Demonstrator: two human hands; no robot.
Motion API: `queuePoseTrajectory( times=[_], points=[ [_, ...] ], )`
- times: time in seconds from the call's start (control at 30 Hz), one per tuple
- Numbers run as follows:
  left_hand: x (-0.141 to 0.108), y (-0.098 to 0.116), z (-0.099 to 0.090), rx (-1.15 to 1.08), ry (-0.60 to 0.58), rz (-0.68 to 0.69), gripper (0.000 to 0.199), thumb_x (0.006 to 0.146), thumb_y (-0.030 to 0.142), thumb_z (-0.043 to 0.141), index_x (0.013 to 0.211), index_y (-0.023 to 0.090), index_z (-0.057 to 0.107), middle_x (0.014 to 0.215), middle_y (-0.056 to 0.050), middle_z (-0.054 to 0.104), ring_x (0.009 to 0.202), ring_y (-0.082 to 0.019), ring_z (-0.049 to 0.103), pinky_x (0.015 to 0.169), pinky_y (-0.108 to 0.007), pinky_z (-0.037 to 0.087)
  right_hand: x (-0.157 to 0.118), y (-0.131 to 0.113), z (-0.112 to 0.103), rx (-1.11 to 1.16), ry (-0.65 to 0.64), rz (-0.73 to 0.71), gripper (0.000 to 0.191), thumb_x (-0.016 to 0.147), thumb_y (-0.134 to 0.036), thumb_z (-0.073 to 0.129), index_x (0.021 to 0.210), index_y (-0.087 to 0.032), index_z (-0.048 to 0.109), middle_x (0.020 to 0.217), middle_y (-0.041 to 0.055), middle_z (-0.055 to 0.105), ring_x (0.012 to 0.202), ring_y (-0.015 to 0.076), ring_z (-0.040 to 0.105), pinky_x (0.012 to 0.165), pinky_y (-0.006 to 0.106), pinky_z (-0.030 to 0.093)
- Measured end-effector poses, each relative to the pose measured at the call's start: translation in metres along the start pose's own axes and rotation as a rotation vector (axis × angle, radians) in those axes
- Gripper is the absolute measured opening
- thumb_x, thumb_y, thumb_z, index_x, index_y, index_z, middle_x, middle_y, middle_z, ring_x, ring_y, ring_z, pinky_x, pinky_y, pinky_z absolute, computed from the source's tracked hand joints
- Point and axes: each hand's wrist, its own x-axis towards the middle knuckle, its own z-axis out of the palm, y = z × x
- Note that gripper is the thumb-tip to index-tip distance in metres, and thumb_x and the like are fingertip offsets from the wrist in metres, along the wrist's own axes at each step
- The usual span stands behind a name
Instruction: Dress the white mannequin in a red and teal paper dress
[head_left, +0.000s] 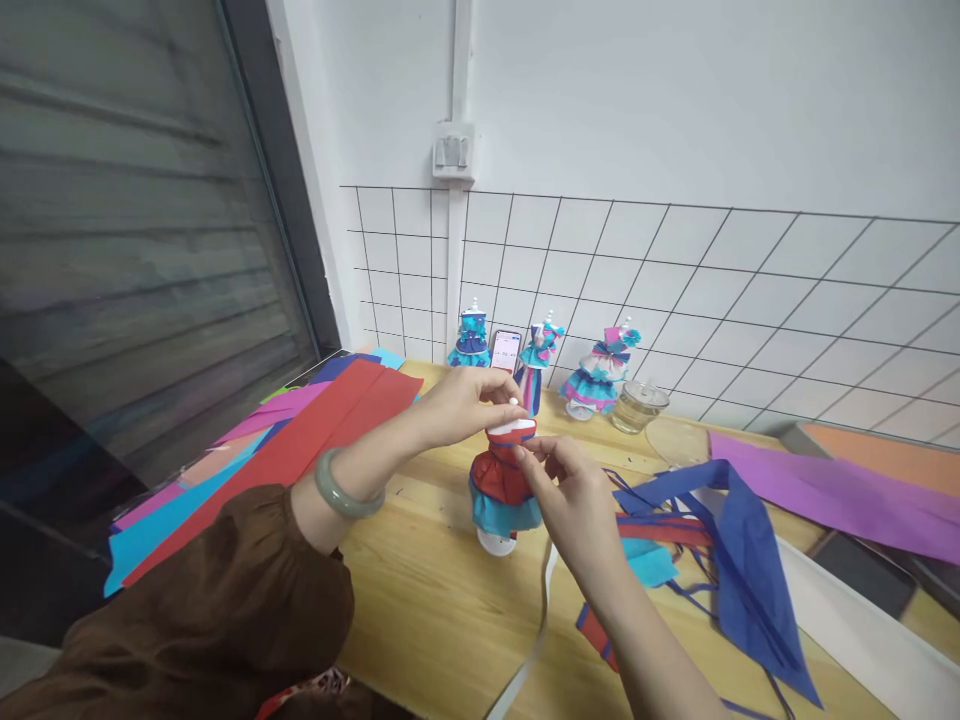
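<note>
I have my left hand (pixel 472 405) pinching the knob (pixel 513 402) atop a small dress stand (pixel 495 546), upright on the table (pixel 420 600); my right hand (pixel 576 490) touches the red dress (pixel 501 478), whether pinching I can't tell.

I see bright, soft light on the wall (pixel 675 100); the left panel (pixel 135 250) is dim, and the edges look stretched.
</note>
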Motion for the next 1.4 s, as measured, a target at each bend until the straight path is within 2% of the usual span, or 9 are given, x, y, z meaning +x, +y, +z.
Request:
queuePoseTrajectory(
  times=[0.2, 0.43, 0.67, 0.8, 0.9, 1.0, 1.2, 1.3, 1.4],
  points=[
    [0.001, 0.002, 0.001, 0.025, 0.038, -0.014, 0.01, 0.077, 0.026, 0.061, 0.075, 0.016, 0.06, 0.072, 0.001, 0.06, 0.071, -0.011, 0.056, 0.064, -0.023, 0.043, 0.0, -0.004, 0.002, 0.001, 0.034, 0.006, 0.021, 0.085, -0.033, 0.05, 0.078, -0.019, 0.064, 0.067, 0.0014, 0.06, 0.059, 0.0156, 0.051, 0.056, 0.027, 0.038],
    [-0.001, 0.001, 0.001, -0.023, 0.021, -0.047, 0.013, 0.077, 0.028, 0.061, 0.076, 0.016, 0.061, 0.072, 0.001, 0.061, 0.068, -0.01, 0.057, 0.06, -0.022, 0.045, -0.001, -0.001, 0.002, -0.037, 0.06, -0.045, 0.021, 0.087, -0.031, 0.049, 0.074, -0.02, 0.06, 0.064, -0.0004, 0.054, 0.057, 0.0144, 0.048, 0.054, 0.027, 0.037],
    [0.0, 0.0, 0.003, -0.038, 0.009, -0.042, 0.013, 0.078, 0.029, 0.059, 0.079, 0.016, 0.061, 0.072, 0.001, 0.06, 0.07, -0.012, 0.057, 0.063, -0.024, 0.046, -0.001, -0.002, 0.006, 0.021, 0.119, -0.056, 0.012, 0.083, -0.03, 0.057, 0.079, -0.019, 0.058, 0.066, -0.001, 0.053, 0.06, 0.0139, 0.048, 0.057, 0.026, 0.039],
    [-0.002, -0.001, 0.006, 0.063, 0.059, -0.018, 0.018, 0.081, 0.033, 0.056, 0.082, 0.017, 0.063, 0.082, -0.002, 0.062, 0.08, -0.015, 0.057, 0.073, -0.028, 0.046, -0.008, -0.003, 0.004, 0.055, 0.14, -0.044, 0.013, 0.084, -0.029, 0.054, 0.075, -0.02, 0.054, 0.066, -0.0012, 0.053, 0.06, 0.0133, 0.048, 0.057, 0.026, 0.039],
    [-0.007, -0.002, 0.01, 0.102, 0.095, -0.023, 0.022, 0.083, 0.038, 0.053, 0.088, 0.019, 0.062, 0.095, -0.003, 0.064, 0.091, -0.018, 0.058, 0.083, -0.031, 0.045, -0.025, 0.003, -0.001, 0.077, 0.099, -0.012, 0.013, 0.086, -0.028, 0.052, 0.076, -0.02, 0.053, 0.066, -0.0012, 0.054, 0.059, 0.013, 0.048, 0.056, 0.025, 0.04],
    [-0.013, -0.005, 0.014, 0.165, 0.14, -0.036, 0.03, 0.073, 0.038, 0.066, 0.097, 0.021, 0.06, 0.102, -0.002, 0.064, 0.1, -0.02, 0.057, 0.088, -0.032, 0.044, -0.051, 0.017, -0.01, 0.062, -0.014, 0.019, 0.016, 0.088, -0.029, 0.049, 0.076, -0.02, 0.054, 0.064, -0.0007, 0.054, 0.057, 0.0133, 0.048, 0.054, 0.025, 0.04],
    [-0.016, -0.01, 0.021, 0.271, 0.213, -0.046, 0.03, 0.075, 0.037, 0.065, 0.101, 0.023, 0.058, 0.101, -0.002, 0.063, 0.099, -0.02, 0.057, 0.087, -0.032, 0.044, -0.11, 0.055, -0.038, -0.052, -0.176, 0.13, 0.023, 0.091, -0.031, 0.044, 0.074, -0.02, 0.055, 0.065, 0.0008, 0.055, 0.057, 0.0143, 0.051, 0.053, 0.024, 0.041],
    [-0.014, -0.011, 0.022, 0.312, 0.224, -0.024, 0.028, 0.077, 0.038, 0.062, 0.1, 0.023, 0.057, 0.102, -0.003, 0.063, 0.099, -0.02, 0.057, 0.087, -0.032, 0.044, -0.131, 0.08, -0.058, -0.086, -0.179, 0.263, 0.028, 0.091, -0.037, 0.043, 0.073, -0.021, 0.056, 0.065, 0.0016, 0.058, 0.057, 0.0158, 0.054, 0.053, 0.025, 0.043],
    [-0.012, -0.012, 0.023, 0.351, 0.242, 0.048, 0.026, 0.08, 0.036, 0.059, 0.102, 0.023, 0.056, 0.106, -0.003, 0.062, 0.104, -0.02, 0.055, 0.091, -0.032, 0.043, -0.147, 0.107, -0.079, -0.117, -0.112, 0.361, 0.03, 0.09, -0.042, 0.044, 0.073, -0.021, 0.058, 0.07, 0.0037, 0.063, 0.065, 0.0187, 0.06, 0.059, 0.027, 0.047]
  ],
)
